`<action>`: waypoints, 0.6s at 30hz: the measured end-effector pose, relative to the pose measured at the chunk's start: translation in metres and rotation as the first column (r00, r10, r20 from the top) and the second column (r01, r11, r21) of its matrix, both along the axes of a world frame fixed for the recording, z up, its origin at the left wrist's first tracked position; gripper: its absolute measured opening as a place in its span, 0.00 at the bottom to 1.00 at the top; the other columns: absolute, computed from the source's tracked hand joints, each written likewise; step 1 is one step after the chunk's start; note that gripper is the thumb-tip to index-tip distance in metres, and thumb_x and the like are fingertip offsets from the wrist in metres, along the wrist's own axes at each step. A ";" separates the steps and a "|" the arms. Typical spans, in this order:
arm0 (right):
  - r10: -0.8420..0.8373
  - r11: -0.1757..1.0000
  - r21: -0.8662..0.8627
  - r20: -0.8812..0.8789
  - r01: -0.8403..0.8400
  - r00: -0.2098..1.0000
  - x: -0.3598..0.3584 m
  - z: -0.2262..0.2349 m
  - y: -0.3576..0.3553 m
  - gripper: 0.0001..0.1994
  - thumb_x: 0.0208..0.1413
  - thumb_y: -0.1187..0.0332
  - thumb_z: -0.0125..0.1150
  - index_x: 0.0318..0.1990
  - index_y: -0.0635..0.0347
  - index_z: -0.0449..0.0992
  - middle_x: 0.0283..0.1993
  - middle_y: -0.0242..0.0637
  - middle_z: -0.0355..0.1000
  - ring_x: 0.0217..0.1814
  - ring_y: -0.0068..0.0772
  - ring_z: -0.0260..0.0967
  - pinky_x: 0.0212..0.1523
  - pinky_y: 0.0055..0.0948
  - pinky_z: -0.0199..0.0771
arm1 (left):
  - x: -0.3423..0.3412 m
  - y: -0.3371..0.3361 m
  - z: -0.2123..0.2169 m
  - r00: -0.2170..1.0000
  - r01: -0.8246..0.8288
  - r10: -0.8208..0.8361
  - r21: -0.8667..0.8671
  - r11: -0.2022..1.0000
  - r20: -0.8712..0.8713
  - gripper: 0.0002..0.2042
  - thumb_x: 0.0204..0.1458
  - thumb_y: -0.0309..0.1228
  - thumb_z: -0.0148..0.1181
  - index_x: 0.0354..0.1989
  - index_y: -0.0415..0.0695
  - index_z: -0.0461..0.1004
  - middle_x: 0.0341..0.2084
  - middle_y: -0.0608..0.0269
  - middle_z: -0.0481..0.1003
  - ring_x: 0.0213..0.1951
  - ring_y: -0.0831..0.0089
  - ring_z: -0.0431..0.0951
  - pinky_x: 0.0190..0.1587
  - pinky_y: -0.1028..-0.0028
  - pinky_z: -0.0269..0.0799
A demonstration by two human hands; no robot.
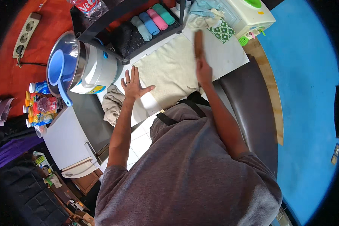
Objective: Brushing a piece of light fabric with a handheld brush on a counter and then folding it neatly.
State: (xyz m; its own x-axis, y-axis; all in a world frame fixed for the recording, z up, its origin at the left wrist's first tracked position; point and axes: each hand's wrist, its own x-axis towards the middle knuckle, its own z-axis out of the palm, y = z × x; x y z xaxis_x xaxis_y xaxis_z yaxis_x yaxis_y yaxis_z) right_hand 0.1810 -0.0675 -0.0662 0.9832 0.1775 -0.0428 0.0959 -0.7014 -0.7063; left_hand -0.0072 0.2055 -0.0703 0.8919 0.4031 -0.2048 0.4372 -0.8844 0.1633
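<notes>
A cream cloth (167, 69) lies spread over the white table (229, 56) in front of me. My left hand (133, 84) rests at the cloth's left edge, palm down with its fingers spread. Over the right edge of the cloth, my right hand (204, 71) is closed around a long brown object (198, 43) that points away from me. Motion blurs this object, and its exact kind cannot be made out. A crumpled grey-beige cloth (113, 104) lies to the left of my left forearm.
Behind the cloth stands a black rack (126, 45) with rolled cloths (152, 22). At left are a metal bowl (79, 60) holding a blue dipper (57, 67), a white appliance (100, 67) and several bottles (45, 105). A green patterned cloth (222, 32) lies far right, near a brown padded seat (252, 101).
</notes>
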 end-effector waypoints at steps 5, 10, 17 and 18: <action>0.701 0.710 0.149 -0.059 -0.688 0.711 -0.072 0.025 0.044 0.24 0.63 0.64 0.56 0.67 0.36 0.65 0.42 0.56 0.76 0.42 0.53 0.77 0.44 0.43 0.77 | 0.003 -0.002 0.006 0.991 0.018 -0.018 -0.006 1.000 -0.134 0.76 0.19 0.78 0.64 0.75 0.45 0.32 0.75 0.55 0.33 0.75 0.47 0.32 0.69 0.39 0.34; 0.482 0.850 0.178 0.115 -0.496 0.868 -0.040 -0.010 0.007 0.23 0.64 0.64 0.53 0.66 0.35 0.67 0.42 0.49 0.78 0.41 0.52 0.77 0.41 0.46 0.77 | 0.008 0.000 0.017 0.974 0.000 -0.016 -0.070 0.998 -0.225 0.77 0.19 0.73 0.69 0.75 0.47 0.27 0.75 0.59 0.26 0.75 0.50 0.26 0.70 0.40 0.31; -0.095 0.991 0.121 0.339 0.056 0.936 0.000 -0.013 -0.057 0.24 0.65 0.58 0.51 0.68 0.39 0.62 0.30 0.54 0.76 0.29 0.61 0.75 0.28 0.53 0.74 | 0.008 -0.001 0.018 0.974 -0.014 -0.004 -0.076 0.997 -0.228 0.79 0.18 0.74 0.69 0.74 0.47 0.24 0.76 0.61 0.26 0.75 0.50 0.26 0.70 0.40 0.31; 0.013 1.000 -0.001 0.127 -0.013 0.992 -0.020 0.011 -0.043 0.24 0.66 0.56 0.49 0.69 0.41 0.61 0.29 0.55 0.75 0.29 0.61 0.74 0.28 0.53 0.73 | 0.004 0.001 0.016 0.973 -0.019 0.002 -0.070 0.997 -0.229 0.79 0.18 0.74 0.69 0.74 0.47 0.24 0.76 0.61 0.26 0.75 0.50 0.26 0.70 0.40 0.31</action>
